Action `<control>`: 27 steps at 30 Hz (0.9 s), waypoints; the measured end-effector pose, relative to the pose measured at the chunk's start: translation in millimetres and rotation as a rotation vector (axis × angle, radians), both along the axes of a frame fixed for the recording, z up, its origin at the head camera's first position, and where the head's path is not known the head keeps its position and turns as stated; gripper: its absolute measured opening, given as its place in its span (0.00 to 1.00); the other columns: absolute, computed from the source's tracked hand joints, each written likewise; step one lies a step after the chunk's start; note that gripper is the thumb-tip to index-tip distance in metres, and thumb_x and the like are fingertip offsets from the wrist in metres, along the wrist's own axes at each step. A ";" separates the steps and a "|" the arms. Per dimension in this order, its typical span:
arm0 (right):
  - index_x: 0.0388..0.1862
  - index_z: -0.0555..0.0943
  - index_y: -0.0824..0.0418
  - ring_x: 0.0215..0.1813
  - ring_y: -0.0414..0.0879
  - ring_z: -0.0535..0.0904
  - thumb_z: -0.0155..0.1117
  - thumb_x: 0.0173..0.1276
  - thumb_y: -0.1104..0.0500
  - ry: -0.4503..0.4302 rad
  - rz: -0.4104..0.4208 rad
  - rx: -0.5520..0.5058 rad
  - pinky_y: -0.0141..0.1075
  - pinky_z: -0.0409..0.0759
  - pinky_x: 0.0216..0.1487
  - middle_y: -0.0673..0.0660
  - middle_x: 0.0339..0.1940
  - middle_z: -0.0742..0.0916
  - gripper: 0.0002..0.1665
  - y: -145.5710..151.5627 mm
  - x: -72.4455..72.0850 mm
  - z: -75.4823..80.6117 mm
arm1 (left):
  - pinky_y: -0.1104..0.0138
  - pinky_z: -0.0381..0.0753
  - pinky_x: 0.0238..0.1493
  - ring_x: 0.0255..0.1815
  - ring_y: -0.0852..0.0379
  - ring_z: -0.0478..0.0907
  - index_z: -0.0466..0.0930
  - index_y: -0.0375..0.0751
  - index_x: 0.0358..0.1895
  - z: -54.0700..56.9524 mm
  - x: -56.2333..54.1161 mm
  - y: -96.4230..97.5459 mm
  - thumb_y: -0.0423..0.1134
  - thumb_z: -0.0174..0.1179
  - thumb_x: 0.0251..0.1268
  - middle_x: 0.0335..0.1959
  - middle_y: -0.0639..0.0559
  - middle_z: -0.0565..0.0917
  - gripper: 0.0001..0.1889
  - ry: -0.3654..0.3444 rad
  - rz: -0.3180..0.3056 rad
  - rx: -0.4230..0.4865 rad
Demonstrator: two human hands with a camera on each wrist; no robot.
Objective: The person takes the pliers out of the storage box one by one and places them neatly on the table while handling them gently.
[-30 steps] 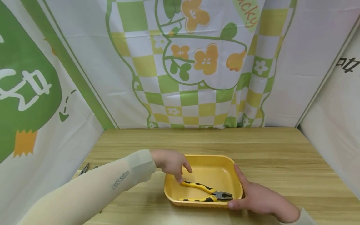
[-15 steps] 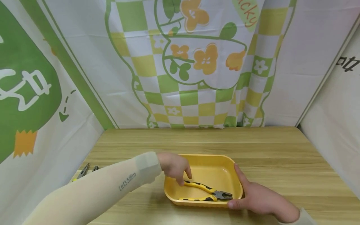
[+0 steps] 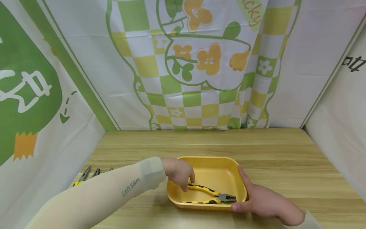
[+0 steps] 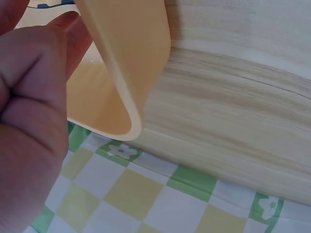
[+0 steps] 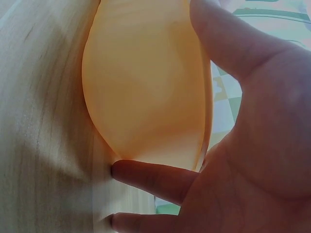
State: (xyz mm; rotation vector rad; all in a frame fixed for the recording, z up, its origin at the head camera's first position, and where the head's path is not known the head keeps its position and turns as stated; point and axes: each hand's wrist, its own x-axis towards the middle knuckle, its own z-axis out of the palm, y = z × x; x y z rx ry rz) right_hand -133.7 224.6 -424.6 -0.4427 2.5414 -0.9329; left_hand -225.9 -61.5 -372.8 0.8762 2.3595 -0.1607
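Note:
A yellow plastic tray (image 3: pixel 220 171) sits on the wooden table. Inside it lies a pair of combination pliers (image 3: pixel 227 198), handles spread, with yellow and black grips and the head pointing right. My left hand (image 3: pixel 178 171) reaches over the tray's left end, thumb and a finger hanging down on either side of the upper handle's end. Some space shows between that finger and the handle; the handle's tip is hidden. With thumb and forefinger spanning the tray's right end, my right hand (image 3: pixel 263 201) holds it. The right wrist view has its fingers against the end wall (image 5: pixel 141 82).
At the table's left edge lie needle-nose pliers (image 3: pixel 84 175) with yellow grips and another plier-like tool (image 3: pixel 96 172), partly behind the left sleeve (image 3: pixel 114 190). A small dark tip (image 3: pixel 111 169) shows beyond the forearm. A checked, flowered curtain (image 3: pixel 194 111) hangs behind the table.
My left hand has moved slightly right and down toward the pliers' upper handle. More of the tools at the left shows past the forearm. Pliers, tray and right hand stay put.

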 end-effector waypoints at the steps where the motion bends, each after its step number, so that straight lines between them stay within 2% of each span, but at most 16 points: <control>1: 0.79 0.28 0.68 0.47 0.53 0.80 0.73 0.60 0.38 0.001 0.001 0.000 0.58 0.75 0.51 0.67 0.47 0.85 0.76 0.0 -0.3 -0.1 | 0.66 0.75 0.51 0.53 0.63 0.74 0.85 0.55 0.57 -0.4 -0.2 0.2 0.46 0.72 0.59 0.54 0.62 0.80 0.21 0.005 0.000 -0.001; 3: 0.79 0.28 0.68 0.47 0.53 0.80 0.73 0.60 0.38 0.003 0.002 -0.001 0.58 0.75 0.52 0.67 0.47 0.85 0.76 0.0 -0.4 0.1 | 0.65 0.75 0.51 0.52 0.62 0.75 0.85 0.54 0.56 -0.6 -0.6 0.2 0.47 0.72 0.59 0.53 0.62 0.80 0.21 0.009 0.005 -0.004; 7: 0.79 0.28 0.69 0.48 0.53 0.80 0.73 0.60 0.38 0.006 0.009 -0.008 0.58 0.75 0.52 0.68 0.48 0.85 0.76 -0.2 -0.8 -0.1 | 0.64 0.74 0.54 0.57 0.61 0.74 0.85 0.55 0.56 0.5 -0.6 -0.9 0.47 0.72 0.59 0.54 0.62 0.80 0.21 0.000 0.008 -0.014; 10: 0.79 0.28 0.69 0.48 0.53 0.80 0.73 0.60 0.38 0.003 0.011 -0.011 0.58 0.75 0.53 0.68 0.48 0.85 0.76 -0.1 -0.8 -0.6 | 0.64 0.74 0.56 0.57 0.61 0.74 0.85 0.55 0.57 0.5 -0.7 -0.6 0.46 0.71 0.60 0.54 0.63 0.81 0.21 -0.026 0.014 0.014; 14: 0.79 0.28 0.69 0.47 0.53 0.80 0.73 0.60 0.38 -0.005 0.002 -0.010 0.59 0.75 0.53 0.67 0.46 0.85 0.76 0.2 -1.1 -1.1 | 0.65 0.72 0.58 0.59 0.62 0.73 0.85 0.54 0.57 -2.5 -1.5 0.2 0.46 0.70 0.61 0.54 0.64 0.81 0.20 -0.048 -0.024 0.071; 19: 0.79 0.28 0.68 0.46 0.53 0.80 0.74 0.60 0.38 -0.007 -0.006 -0.005 0.59 0.75 0.52 0.68 0.46 0.85 0.76 -0.5 -1.4 -1.3 | 0.64 0.71 0.61 0.63 0.60 0.71 0.85 0.56 0.58 -5.0 -1.3 -0.5 0.48 0.69 0.62 0.58 0.63 0.79 0.19 -0.078 -0.083 0.088; 27: 0.79 0.29 0.69 0.45 0.52 0.80 0.74 0.60 0.38 -0.005 -0.006 -0.010 0.59 0.75 0.52 0.67 0.44 0.86 0.76 -0.9 -0.4 -0.9 | 0.64 0.71 0.61 0.60 0.61 0.73 0.85 0.52 0.57 -6.2 -1.6 0.0 0.47 0.68 0.63 0.55 0.62 0.80 0.18 -0.101 -0.079 0.090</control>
